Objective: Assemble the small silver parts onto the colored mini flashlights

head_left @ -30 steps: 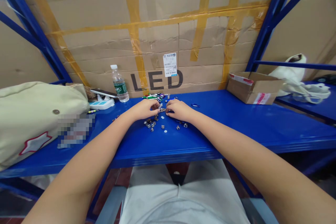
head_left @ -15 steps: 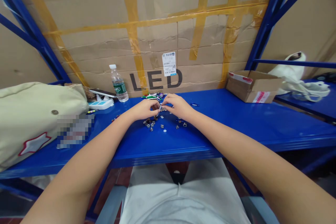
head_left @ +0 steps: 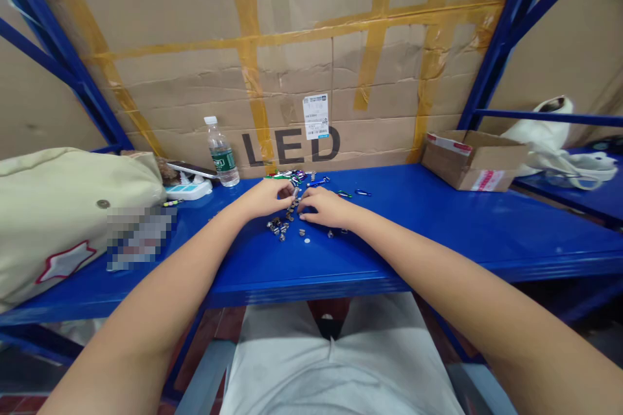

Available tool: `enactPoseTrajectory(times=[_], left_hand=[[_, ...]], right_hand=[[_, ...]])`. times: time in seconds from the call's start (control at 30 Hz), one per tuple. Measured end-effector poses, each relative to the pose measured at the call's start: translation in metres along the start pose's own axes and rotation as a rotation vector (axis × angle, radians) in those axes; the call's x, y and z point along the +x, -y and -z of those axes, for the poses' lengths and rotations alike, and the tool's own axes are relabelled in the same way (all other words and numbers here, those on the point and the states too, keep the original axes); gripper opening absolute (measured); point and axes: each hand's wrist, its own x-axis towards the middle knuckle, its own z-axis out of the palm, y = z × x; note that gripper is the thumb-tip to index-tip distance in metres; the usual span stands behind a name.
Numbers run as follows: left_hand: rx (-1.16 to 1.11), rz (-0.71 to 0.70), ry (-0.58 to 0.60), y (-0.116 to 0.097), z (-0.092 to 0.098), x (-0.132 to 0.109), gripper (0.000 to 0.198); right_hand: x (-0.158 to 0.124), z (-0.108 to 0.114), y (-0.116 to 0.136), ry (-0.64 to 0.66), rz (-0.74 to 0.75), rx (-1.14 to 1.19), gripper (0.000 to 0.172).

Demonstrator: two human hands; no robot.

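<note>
A blue metal desk [head_left: 438, 227] stands against a taped cardboard sheet [head_left: 292, 65] printed "LED". At its middle lies a scatter of small metal parts [head_left: 285, 228], and both hands meet just above it. The left hand [head_left: 270, 196] pinches a small silver piece [head_left: 294, 194] at its fingertips; the right hand [head_left: 324, 206] curls beside it, fingertips touching the same piece, though whether it grips is too small to tell. Behind the hands lies a bunch of coloured clips [head_left: 292, 176]. Further left stand a water bottle [head_left: 222, 154] and a beige bag [head_left: 68, 214]; an open carton [head_left: 472, 159] sits to the right.
</note>
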Motion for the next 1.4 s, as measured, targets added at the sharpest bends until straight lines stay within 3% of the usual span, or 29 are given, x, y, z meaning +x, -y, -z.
enactPoseTrajectory(times=[0.43,0.6,0.73,1.03,1.4], left_hand=[[0.01,-0.042,0.026,0.001,-0.002,0.0,0.011],[-0.023,-0.067,0.059,0.003,-0.004,-0.001,0.016],[0.023,-0.117,0.086,-0.001,-0.003,-0.002,0.015],[0.1,-0.156,0.081,-0.006,-0.004,-0.001,0.015],[0.144,-0.158,0.091,-0.007,-0.005,-0.001,0.016]], right_hand=[[0.002,-0.002,-0.006,-0.028,-0.114,0.018,0.004],[0.002,0.007,-0.007,-0.206,-0.098,0.162,0.004],[0.001,0.013,-0.01,-0.368,-0.175,0.341,0.007],[0.001,0.012,-0.003,-0.264,-0.23,0.465,0.014],[0.0,0.011,-0.003,-0.272,-0.25,0.521,0.011]])
